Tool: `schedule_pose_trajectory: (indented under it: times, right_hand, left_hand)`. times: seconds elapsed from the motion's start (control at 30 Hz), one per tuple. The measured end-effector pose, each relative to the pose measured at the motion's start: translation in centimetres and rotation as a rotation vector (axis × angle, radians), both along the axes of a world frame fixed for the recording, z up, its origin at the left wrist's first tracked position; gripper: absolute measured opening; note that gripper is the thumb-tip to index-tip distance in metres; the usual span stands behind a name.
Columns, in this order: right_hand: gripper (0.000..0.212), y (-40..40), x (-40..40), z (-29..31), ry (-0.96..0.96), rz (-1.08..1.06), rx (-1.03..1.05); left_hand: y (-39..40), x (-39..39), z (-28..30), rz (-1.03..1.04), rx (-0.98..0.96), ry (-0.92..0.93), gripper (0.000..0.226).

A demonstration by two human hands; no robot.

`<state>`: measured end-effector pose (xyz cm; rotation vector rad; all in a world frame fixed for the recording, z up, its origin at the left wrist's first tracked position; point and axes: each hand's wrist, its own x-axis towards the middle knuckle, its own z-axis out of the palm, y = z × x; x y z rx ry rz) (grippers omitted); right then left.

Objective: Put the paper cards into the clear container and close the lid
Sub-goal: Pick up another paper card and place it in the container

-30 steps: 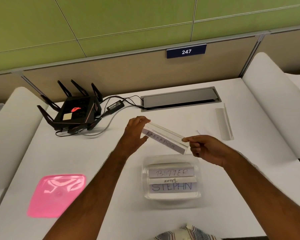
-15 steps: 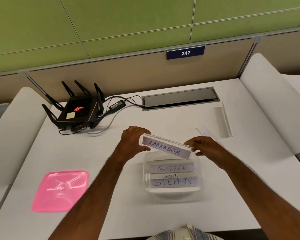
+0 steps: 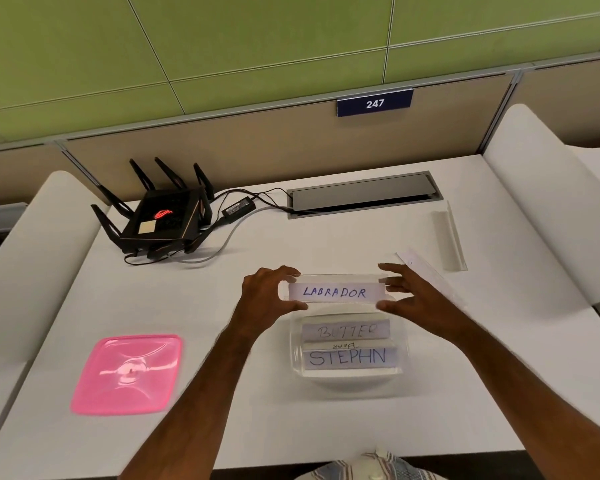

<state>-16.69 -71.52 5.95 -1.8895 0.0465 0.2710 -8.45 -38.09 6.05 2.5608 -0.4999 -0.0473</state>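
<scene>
A paper card reading LABRADOR [image 3: 336, 292] in a clear holder hangs level just above the far rim of the clear container [image 3: 296, 358]. My left hand [image 3: 265, 294] pinches its left end and my right hand [image 3: 407, 294] pinches its right end. Inside the container lie a BUTTER card [image 3: 345, 330] and a STEPHN card [image 3: 347, 357], with another card's edge showing between them. The pink lid [image 3: 127, 374] lies flat on the desk, well left of the container.
A clear empty card holder [image 3: 447, 237] and a white paper strip [image 3: 420, 266] lie at the right rear. A black router [image 3: 160, 221] with cables sits at the rear left, beside a grey cable hatch [image 3: 362, 195]. White dividers flank the desk.
The LABRADOR card came down and toward me, turned from tilted to level with its text facing me. Both hands moved with it to the container's far rim.
</scene>
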Motion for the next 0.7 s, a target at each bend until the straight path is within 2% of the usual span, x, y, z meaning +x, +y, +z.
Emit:
schedule_pose_trajectory:
  times: [0.1,0.3,0.7]
  right_hand:
    - [0.081,-0.2,-0.2,-0.5,-0.032,0.059,-0.072]
    - [0.066,-0.2,-0.3,-1.2,-0.044,0.017,-0.077]
    - [0.064,-0.4,-0.5,-2.2,-0.061,0.021,-0.124]
  left_hand:
    - [-0.1,-0.5,-0.3,0.015,-0.006,0.026,0.071]
    - [-0.6,-1.3,-0.8,0.027,-0.015,0.058,0.072]
    - [-0.6,-1.7,-1.3,0.037,0.007,0.067,0.071]
